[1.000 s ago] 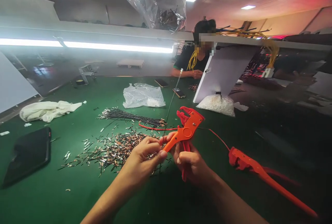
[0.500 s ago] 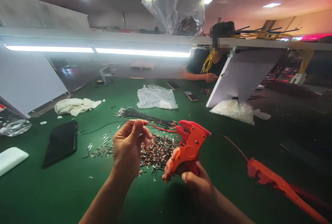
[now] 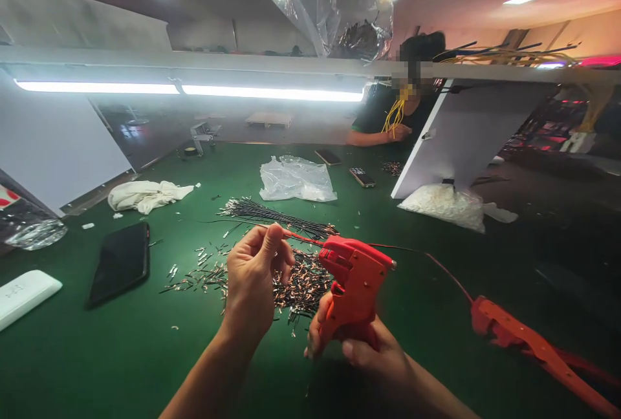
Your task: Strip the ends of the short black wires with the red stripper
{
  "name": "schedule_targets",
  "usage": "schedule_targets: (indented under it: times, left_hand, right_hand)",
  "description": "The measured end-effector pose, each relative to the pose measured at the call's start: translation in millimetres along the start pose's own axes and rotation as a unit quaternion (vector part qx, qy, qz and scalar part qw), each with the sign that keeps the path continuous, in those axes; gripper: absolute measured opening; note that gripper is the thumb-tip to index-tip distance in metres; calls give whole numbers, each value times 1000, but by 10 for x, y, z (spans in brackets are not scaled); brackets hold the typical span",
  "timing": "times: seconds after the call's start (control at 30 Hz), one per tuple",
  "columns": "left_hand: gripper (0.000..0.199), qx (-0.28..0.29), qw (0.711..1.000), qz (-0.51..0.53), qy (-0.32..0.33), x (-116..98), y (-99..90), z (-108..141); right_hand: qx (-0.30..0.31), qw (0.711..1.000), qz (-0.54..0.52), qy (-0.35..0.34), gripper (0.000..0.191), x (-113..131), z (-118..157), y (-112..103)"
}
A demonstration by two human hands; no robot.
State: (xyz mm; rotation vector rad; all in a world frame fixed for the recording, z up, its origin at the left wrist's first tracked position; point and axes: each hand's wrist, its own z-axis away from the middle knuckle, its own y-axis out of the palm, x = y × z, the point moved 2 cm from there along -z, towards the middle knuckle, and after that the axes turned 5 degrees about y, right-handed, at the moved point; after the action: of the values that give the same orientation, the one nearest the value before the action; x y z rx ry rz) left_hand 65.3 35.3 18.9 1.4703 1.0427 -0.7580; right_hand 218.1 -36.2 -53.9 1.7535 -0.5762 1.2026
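Observation:
My left hand (image 3: 252, 280) pinches a thin wire between thumb and forefinger. A red stretch of the wire (image 3: 301, 236) runs from those fingertips to the jaws of a red-orange wire stripper (image 3: 358, 290); a thin dark tail trails off to the left. Wrapped round the stripper's handles is my right hand (image 3: 373, 349), the tool standing upright with its jaws facing left. Just behind lies a bundle of black wires (image 3: 281, 215) with bare or tipped ends. Below the jaws spreads a pile of short black and copper offcuts (image 3: 303, 286), partly hidden by my left hand.
A second wire stripper (image 3: 528, 344) lies at right. Left are a black phone (image 3: 120, 264), a white device (image 3: 29, 295) and a white cloth (image 3: 150, 196). A plastic bag (image 3: 297, 178) lies behind. Across the table, a person (image 3: 388, 118) sits beside a slanted panel (image 3: 466, 138).
My left hand has come slightly right, closer to the stripper, and the wire's tail has shifted with it. The stripper's head sits a little lower. The whole view has shifted slightly.

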Motion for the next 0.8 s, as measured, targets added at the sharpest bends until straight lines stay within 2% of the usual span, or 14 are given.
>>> schedule_targets:
  times: [0.33, 0.8]
  left_hand:
    - [30, 19, 996, -69, 44, 11, -8, 40]
    - [32, 27, 997, -71, 26, 8, -28, 6]
  right_hand:
    - [7, 1000, -11, 7, 29, 44, -19, 26]
    - [-3, 999, -37, 2, 24, 8, -45, -41]
